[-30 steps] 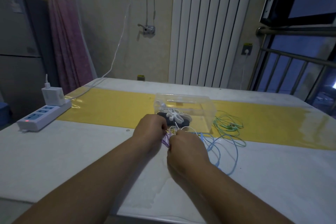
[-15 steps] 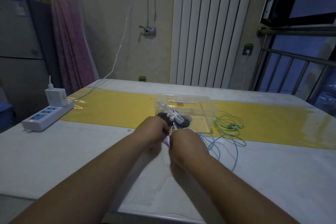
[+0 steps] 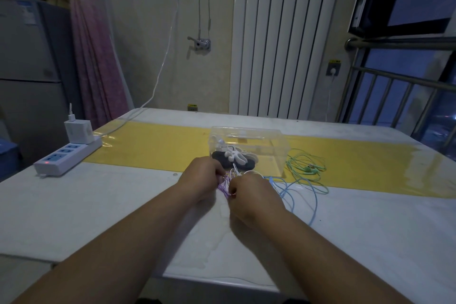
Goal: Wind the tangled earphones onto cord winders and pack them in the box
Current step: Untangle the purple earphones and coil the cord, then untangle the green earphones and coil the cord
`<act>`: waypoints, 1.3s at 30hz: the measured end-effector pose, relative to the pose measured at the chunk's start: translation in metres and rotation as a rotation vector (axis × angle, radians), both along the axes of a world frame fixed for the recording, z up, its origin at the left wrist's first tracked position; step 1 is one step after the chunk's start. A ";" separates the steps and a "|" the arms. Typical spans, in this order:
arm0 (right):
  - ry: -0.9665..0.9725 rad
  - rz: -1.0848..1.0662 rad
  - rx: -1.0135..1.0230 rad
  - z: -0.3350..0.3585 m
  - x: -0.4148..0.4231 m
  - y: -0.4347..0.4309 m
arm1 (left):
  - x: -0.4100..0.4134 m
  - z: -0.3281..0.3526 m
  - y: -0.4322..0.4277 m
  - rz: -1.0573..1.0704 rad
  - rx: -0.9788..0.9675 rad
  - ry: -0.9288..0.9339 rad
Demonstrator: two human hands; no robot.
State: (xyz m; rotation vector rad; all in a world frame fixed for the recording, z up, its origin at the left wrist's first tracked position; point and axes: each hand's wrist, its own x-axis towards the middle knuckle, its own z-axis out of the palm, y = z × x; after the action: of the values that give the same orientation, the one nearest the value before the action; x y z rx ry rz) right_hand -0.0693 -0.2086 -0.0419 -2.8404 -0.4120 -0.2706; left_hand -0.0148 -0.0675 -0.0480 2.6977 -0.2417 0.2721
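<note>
My left hand (image 3: 203, 177) and my right hand (image 3: 249, 192) meet at the table's middle, both pinching a bundle of purple earphone cord (image 3: 225, 186) stretched between them. White cord loops (image 3: 235, 171) stick up just behind my fingers. A blue earphone cord (image 3: 299, 191) lies tangled to the right of my right hand. Green earphones (image 3: 306, 168) lie in loops further right. A clear plastic box (image 3: 249, 148) stands behind my hands, with a white cord winder (image 3: 234, 157) and a dark winder (image 3: 222, 157) at its front.
A white power strip (image 3: 66, 157) with a charger plugged in lies at the table's left edge. A yellow mat (image 3: 158, 145) runs across the white table (image 3: 98, 205). A radiator and a window railing stand behind the table.
My hands have stayed together on the purple cord with only small finger movement. The camera has tilted slightly.
</note>
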 end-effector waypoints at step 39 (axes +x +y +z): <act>0.152 -0.365 0.203 0.024 0.065 -0.177 | 0.027 0.076 -0.195 -0.268 0.360 -0.238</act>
State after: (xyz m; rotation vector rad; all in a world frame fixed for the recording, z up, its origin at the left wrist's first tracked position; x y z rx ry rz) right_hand -0.0043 -0.3860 -0.0181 -2.6929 0.1592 -0.1520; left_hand 0.0118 -0.2621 0.0278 2.9330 -0.7837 0.5098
